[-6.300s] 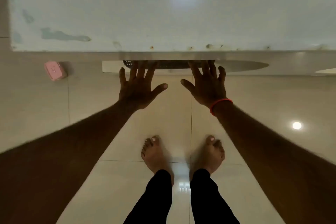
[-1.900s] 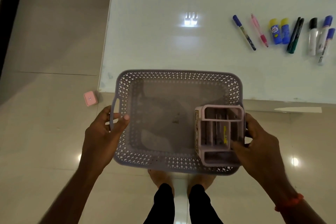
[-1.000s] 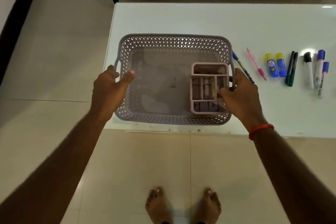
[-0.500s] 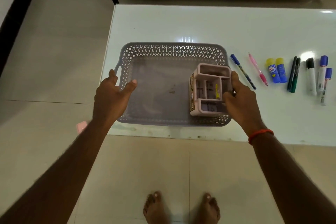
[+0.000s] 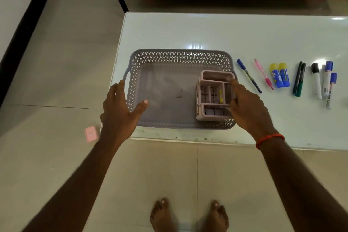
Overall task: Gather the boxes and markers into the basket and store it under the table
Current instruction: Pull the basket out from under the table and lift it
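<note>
Fingers [image 5: 120, 88] at basket [image 5: 178, 56] rim, table [image 5: 188, 30] edge near

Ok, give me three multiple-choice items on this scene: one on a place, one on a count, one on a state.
1. Where does the pink organiser stand?
A. In the basket's right part
B. On the floor
C. On the bare table among the pens

2. How many glue sticks with yellow caps lie on the table?
A. One
B. Two
C. Four

3. What is the left hand doing?
A. Gripping a marker
B. Fingers spread open at the basket's left rim
C. Resting flat on the floor

Answers: 1 A, the organiser sits inside the grey basket against its right wall, by the right hand. 2 B, two blue tubes lie side by side. 3 B, the fingers are spread over the rim and hold nothing.
</note>
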